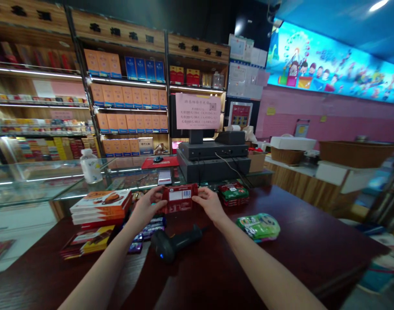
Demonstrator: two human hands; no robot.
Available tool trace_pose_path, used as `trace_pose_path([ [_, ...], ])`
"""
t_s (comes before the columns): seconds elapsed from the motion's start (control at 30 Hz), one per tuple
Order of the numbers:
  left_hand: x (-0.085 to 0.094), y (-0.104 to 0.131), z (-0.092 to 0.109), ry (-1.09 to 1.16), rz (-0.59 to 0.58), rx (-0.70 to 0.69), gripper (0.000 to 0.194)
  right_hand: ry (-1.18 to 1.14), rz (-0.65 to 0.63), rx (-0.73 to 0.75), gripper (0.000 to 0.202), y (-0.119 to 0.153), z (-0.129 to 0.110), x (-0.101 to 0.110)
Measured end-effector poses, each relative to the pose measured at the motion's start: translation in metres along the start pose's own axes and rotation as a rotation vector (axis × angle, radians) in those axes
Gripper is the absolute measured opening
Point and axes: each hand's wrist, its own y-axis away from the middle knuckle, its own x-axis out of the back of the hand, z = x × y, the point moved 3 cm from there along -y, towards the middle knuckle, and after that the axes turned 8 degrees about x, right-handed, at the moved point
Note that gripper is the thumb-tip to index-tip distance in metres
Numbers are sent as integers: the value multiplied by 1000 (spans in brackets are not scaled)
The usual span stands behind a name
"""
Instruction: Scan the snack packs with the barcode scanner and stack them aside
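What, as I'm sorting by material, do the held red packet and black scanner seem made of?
The red packet looks like glossy plastic film, judging by its thin, shiny wrapper; foil lining can't be ruled out. The black scanner seems hard, satin plastic, given its smooth moulded body.

Dark counter (300, 254), lower frame
Left: boxes (101, 206), bars (151, 229); centre: scanner (175, 244); right: green packs (259, 227).
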Motion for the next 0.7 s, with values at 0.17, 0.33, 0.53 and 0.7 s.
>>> trace_pose_path([
  [0.17, -25, -10, 12, -27, 16, 2, 47, 22, 33, 25, 32, -2, -7, 25],
  [0.33, -56, -21, 21, -151, 40, -63, 25, 50, 67, 70, 27, -5, -14, 59],
  [0.53, -96, -38, 39, -328, 61, -162, 13, 352, 135, 92, 21, -17, -21, 113],
  [0.7, -131, -56, 52, -425, 93, -224, 6, 345, 154, 47, 20, -24, -28, 147],
])
